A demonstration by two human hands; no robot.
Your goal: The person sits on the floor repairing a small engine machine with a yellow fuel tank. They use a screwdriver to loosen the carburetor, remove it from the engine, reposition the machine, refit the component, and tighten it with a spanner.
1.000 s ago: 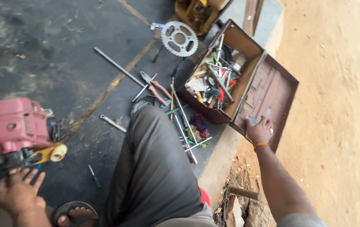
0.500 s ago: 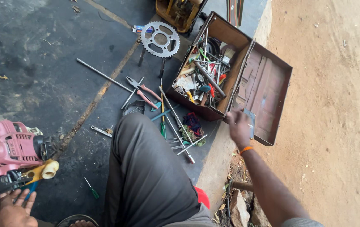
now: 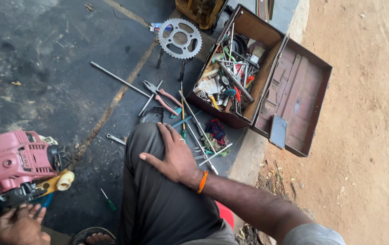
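Note:
My right hand [image 3: 172, 156], with an orange band at the wrist, lies flat with fingers spread on my knee in dark grey trousers [image 3: 158, 199]. It holds nothing. At the bottom left, my left hand [image 3: 19, 224] rests with fingers apart just below a red small engine [image 3: 15, 159], close to its black base and yellow part [image 3: 56, 181]. An open brown metal toolbox [image 3: 237, 118] full of hand tools stands ahead to the right. A dark phone-like slab [image 3: 278, 130] lies on its open lid.
Loose tools lie on the dark floor ahead of my knee: pliers [image 3: 162, 95], a long rod [image 3: 117, 79], screwdrivers and a wrench [image 3: 115, 138]. A chain sprocket [image 3: 180, 38] lies farther off. A green screwdriver [image 3: 108, 199] lies near my sandalled foot [image 3: 95, 237]. Sandy ground runs along the right.
My right hand left the toolbox lid, where the dark slab now lies, and came back onto my knee. The view shifted so the engine sits fuller in frame.

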